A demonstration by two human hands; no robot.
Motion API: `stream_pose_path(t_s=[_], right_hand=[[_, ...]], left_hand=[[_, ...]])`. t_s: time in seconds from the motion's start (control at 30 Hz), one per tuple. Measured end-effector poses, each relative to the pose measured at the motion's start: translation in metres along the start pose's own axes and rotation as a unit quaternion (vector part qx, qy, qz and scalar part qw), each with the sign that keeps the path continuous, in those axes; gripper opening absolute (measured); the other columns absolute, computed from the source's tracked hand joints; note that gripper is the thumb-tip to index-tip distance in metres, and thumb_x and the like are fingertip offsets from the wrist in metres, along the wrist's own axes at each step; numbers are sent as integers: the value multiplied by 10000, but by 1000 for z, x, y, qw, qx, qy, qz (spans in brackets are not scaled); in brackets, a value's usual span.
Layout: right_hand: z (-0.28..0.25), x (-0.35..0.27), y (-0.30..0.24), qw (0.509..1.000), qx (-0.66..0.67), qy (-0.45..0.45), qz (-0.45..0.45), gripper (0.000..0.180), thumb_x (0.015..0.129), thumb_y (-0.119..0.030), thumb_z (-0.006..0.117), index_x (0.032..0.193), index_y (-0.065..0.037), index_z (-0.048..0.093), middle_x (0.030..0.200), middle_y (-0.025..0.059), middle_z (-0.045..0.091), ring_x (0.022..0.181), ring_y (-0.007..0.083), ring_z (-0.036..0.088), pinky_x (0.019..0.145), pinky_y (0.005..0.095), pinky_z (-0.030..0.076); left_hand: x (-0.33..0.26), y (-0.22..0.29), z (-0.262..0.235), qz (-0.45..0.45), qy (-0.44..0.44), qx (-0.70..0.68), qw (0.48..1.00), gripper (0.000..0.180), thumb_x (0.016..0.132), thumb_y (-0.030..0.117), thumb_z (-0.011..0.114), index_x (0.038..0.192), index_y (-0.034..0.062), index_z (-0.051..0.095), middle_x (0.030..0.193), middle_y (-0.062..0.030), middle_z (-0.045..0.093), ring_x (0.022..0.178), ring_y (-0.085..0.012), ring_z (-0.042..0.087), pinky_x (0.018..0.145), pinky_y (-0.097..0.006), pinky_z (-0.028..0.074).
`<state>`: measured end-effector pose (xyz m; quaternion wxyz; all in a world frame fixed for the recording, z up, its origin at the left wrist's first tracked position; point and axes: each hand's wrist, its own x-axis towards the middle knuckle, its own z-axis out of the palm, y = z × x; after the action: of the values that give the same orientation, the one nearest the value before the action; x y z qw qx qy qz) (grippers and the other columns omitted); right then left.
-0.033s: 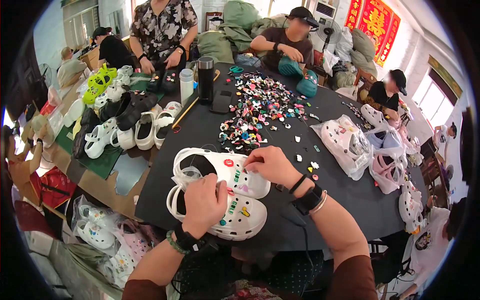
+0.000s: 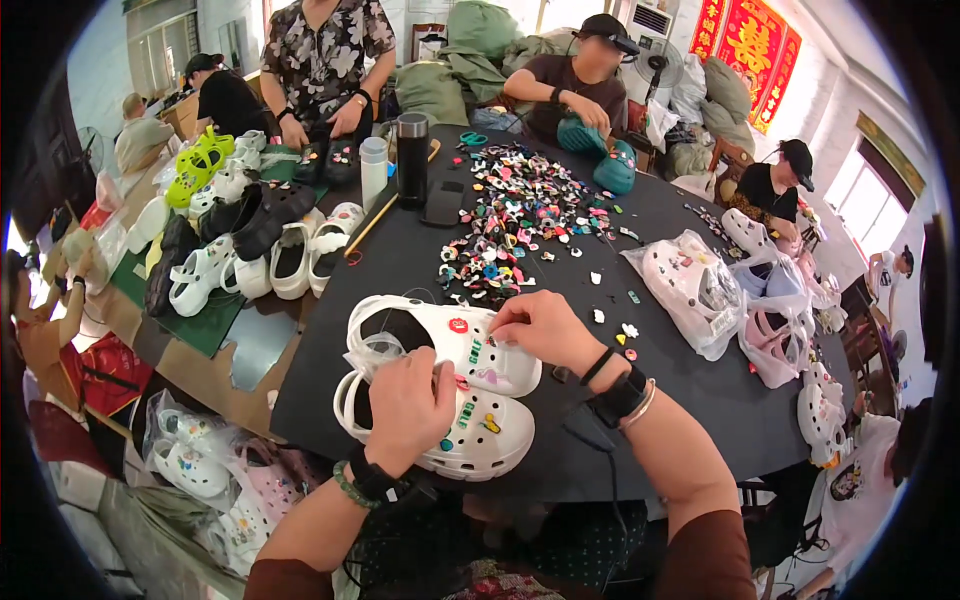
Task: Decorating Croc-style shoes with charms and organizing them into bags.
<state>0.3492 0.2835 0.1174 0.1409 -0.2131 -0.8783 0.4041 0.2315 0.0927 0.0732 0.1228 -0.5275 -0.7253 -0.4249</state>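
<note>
The person's right hand (image 2: 545,328) bends its fingertips onto the charm-dotted white plastic far clog (image 2: 437,328); the left hand (image 2: 412,405) curls over the matching white near clog (image 2: 512,412), both on the black tabletop (image 2: 315,400). Whether either pinches anything, I can't tell.

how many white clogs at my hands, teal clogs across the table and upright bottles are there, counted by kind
White clogs: 2
Teal clogs: 2
White bottle: 1
Black bottle: 1
Total: 6
</note>
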Motion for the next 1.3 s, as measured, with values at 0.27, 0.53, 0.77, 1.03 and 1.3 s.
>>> stream_pose_path(t_s=[0.27,0.53,0.77,1.03,1.3], right_hand=[[-1,2,7,1000,27,-7,6,100,795,-87,718,881,-45,745,769,78,719,686,146,666,670,286,525],[-3,4,-16,983,-155,-30,-93,88,754,-62,706,830,-23,687,772,118,695,722,271,676,680,354,532],[1,20,-2,979,-168,-71,-95,203,677,-98,773,837,-44,660,830,130,674,804,293,656,752,392,521],[-15,45,11,974,-135,-176,45,742,712,-233,833,1337,-65,468,1240,219,597,1147,334,591,960,410,471],[-4,58,13,949,-168,-260,58,769,709,-233,827,1342,-66,423,1201,206,590,1107,310,588,933,409,477]], left_hand=[[3,2,-2,5,-14,-8,1000,180,843,147,639,767,44,511,622,-135,541,585,-357,551,534,-466,408],[2,2,-4,3,-11,-13,1000,192,843,148,636,746,40,510,620,-144,547,584,-357,557,535,-465,412],[1,3,-3,1,-13,-11,1000,197,840,151,637,738,43,508,621,-140,549,586,-354,558,544,-455,417],[3,1,-1,-2,-1,-25,1000,232,878,155,614,732,35,480,612,-137,508,573,-356,530,526,-452,377],[4,1,-1,4,-9,-43,999,223,877,151,623,738,39,489,607,-124,506,557,-335,521,514,-438,368]])
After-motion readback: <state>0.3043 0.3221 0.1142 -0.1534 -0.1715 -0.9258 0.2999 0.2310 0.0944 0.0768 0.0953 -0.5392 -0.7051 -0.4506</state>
